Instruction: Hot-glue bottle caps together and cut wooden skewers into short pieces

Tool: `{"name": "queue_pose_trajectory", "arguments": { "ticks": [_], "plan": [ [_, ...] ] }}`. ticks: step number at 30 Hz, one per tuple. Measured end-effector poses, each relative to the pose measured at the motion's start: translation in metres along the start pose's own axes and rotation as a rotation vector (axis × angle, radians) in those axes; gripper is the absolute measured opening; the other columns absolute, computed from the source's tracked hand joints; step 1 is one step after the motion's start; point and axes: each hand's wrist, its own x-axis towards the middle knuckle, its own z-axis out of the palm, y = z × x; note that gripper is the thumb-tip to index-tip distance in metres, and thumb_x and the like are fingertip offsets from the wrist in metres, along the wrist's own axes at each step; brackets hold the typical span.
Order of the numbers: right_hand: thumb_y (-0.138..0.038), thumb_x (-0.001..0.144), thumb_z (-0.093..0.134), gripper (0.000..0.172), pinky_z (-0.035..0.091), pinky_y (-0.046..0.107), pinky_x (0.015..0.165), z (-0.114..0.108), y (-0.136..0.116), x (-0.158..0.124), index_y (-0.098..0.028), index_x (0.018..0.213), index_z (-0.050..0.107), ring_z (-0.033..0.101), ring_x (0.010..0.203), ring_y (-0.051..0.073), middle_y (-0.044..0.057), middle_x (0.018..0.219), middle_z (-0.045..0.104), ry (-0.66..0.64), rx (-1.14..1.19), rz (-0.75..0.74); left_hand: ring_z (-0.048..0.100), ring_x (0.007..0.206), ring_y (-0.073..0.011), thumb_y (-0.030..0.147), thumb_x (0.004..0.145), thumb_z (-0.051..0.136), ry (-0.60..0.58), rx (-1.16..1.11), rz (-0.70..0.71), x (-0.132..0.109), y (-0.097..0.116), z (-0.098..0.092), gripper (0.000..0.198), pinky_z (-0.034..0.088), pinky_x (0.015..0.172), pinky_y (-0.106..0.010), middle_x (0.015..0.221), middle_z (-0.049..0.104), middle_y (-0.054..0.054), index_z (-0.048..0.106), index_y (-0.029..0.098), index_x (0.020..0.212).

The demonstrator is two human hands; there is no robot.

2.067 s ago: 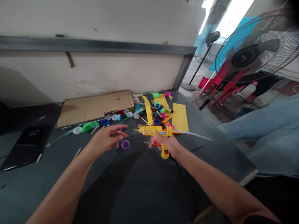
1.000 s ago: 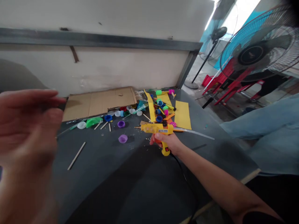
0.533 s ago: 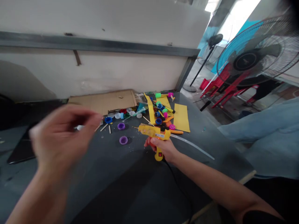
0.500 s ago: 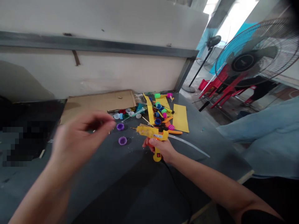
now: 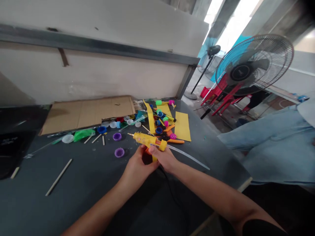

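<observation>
My right hand [image 5: 165, 158] is wrapped round the handle of a yellow hot glue gun [image 5: 147, 140], its metal nozzle pointing left. A clear glue stick [image 5: 188, 156] trails from the gun's back end. My left hand [image 5: 138, 165] closes on the gun's handle from the left, near the orange trigger; some of its fingers are hidden. Two purple bottle caps, one nearer [image 5: 119, 152] and one farther [image 5: 117, 136], lie on the dark table just left of the gun.
Behind the gun is a pile of coloured caps and yellow strips [image 5: 182, 126]. Flattened cardboard [image 5: 81, 113] lies along the wall. A wooden stick [image 5: 59, 177], short sticks and a green bag [image 5: 83, 133] are at left. A fan [image 5: 242, 72] and a person in light blue [image 5: 275, 147] are at right.
My left hand has come from the left, where it was raised with curled fingers, to the glue gun in my right hand. The view has shifted slightly to the right.
</observation>
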Motion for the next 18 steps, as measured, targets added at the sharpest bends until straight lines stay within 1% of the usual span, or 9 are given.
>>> {"name": "queue_pose_trajectory", "arguments": {
  "ticks": [2, 5, 8, 11, 12, 13, 15, 17, 18],
  "plan": [
    [-0.055, 0.065, 0.075, 0.049, 0.051, 0.037, 0.089, 0.001, -0.001, 0.001, -0.021, 0.1, 0.068, 0.065, 0.095, 0.022, 0.005, 0.1, 0.07, -0.026, -0.036, 0.007, 0.068, 0.093, -0.0247, 0.025, 0.062, 0.073, -0.001, -0.146, -0.024, 0.0, -0.002, 0.006, 0.046, 0.054, 0.082, -0.039, 0.102, 0.07, -0.008, 0.053, 0.021, 0.103],
    [-0.049, 0.065, 0.076, 0.046, 0.053, 0.036, 0.083, 0.003, -0.005, 0.003, -0.021, 0.1, 0.066, 0.065, 0.088, 0.021, 0.003, 0.095, 0.07, -0.071, -0.075, 0.013, 0.068, 0.092, -0.0222, 0.02, 0.06, 0.07, 0.01, -0.278, -0.052, 0.0, -0.002, 0.012, 0.043, 0.054, 0.08, -0.036, 0.1, 0.069, -0.006, 0.051, 0.021, 0.099],
    [-0.048, 0.067, 0.075, 0.043, 0.053, 0.036, 0.08, 0.003, -0.007, 0.004, -0.021, 0.099, 0.065, 0.065, 0.087, 0.021, 0.003, 0.095, 0.069, -0.097, -0.132, 0.017, 0.067, 0.087, -0.0201, 0.019, 0.06, 0.067, 0.05, -0.264, -0.039, 0.0, -0.002, 0.013, 0.04, 0.054, 0.079, -0.034, 0.094, 0.067, -0.004, 0.049, 0.021, 0.095],
    [-0.044, 0.067, 0.075, 0.044, 0.051, 0.034, 0.082, -0.001, -0.007, 0.001, -0.021, 0.102, 0.063, 0.062, 0.091, 0.021, 0.004, 0.1, 0.067, -0.043, -0.194, -0.076, 0.066, 0.082, -0.0189, 0.022, 0.062, 0.066, 0.133, -0.188, -0.03, 0.002, 0.0, 0.006, 0.036, 0.053, 0.074, -0.033, 0.09, 0.063, -0.002, 0.048, 0.02, 0.093],
    [-0.043, 0.067, 0.075, 0.046, 0.052, 0.031, 0.078, -0.003, -0.006, -0.001, -0.022, 0.106, 0.061, 0.062, 0.087, 0.019, 0.004, 0.099, 0.066, -0.007, -0.181, -0.114, 0.066, 0.08, -0.0185, 0.022, 0.062, 0.066, 0.16, -0.173, -0.045, 0.003, 0.0, 0.003, 0.036, 0.053, 0.072, -0.032, 0.089, 0.062, -0.001, 0.047, 0.02, 0.092],
    [-0.042, 0.068, 0.075, 0.049, 0.052, 0.028, 0.069, -0.006, -0.005, -0.003, -0.022, 0.11, 0.058, 0.06, 0.079, 0.016, 0.003, 0.094, 0.065, 0.033, -0.148, -0.149, 0.065, 0.079, -0.0182, 0.022, 0.062, 0.065, 0.179, -0.171, -0.064, 0.003, 0.001, 0.001, 0.036, 0.052, 0.071, -0.032, 0.087, 0.061, -0.001, 0.046, 0.019, 0.093],
    [-0.041, 0.073, 0.071, 0.048, 0.044, 0.022, 0.05, -0.01, -0.004, -0.008, -0.024, 0.114, 0.053, 0.051, 0.058, 0.01, -0.002, 0.081, 0.059, 0.119, -0.065, -0.211, 0.065, 0.075, -0.0175, 0.021, 0.063, 0.062, 0.185, -0.19, -0.095, 0.005, 0.003, -0.002, 0.037, 0.051, 0.067, -0.031, 0.084, 0.06, 0.001, 0.045, 0.019, 0.095],
    [-0.038, 0.079, 0.067, 0.034, 0.034, 0.02, 0.041, -0.013, -0.003, -0.012, -0.024, 0.107, 0.054, 0.042, 0.047, 0.007, -0.004, 0.073, 0.055, 0.188, -0.031, -0.279, 0.064, 0.07, -0.0163, 0.021, 0.064, 0.062, 0.19, -0.181, -0.099, 0.005, 0.004, -0.002, 0.038, 0.049, 0.063, -0.029, 0.081, 0.058, 0.002, 0.044, 0.02, 0.097],
    [-0.037, 0.082, 0.065, 0.025, 0.032, 0.02, 0.039, -0.013, -0.004, -0.014, -0.023, 0.101, 0.055, 0.041, 0.045, 0.006, -0.004, 0.072, 0.055, 0.218, -0.047, -0.317, 0.063, 0.068, -0.0157, 0.022, 0.064, 0.063, 0.202, -0.161, -0.092, 0.005, 0.003, -0.001, 0.039, 0.048, 0.061, -0.028, 0.08, 0.058, 0.002, 0.044, 0.02, 0.098]
  ]
}}
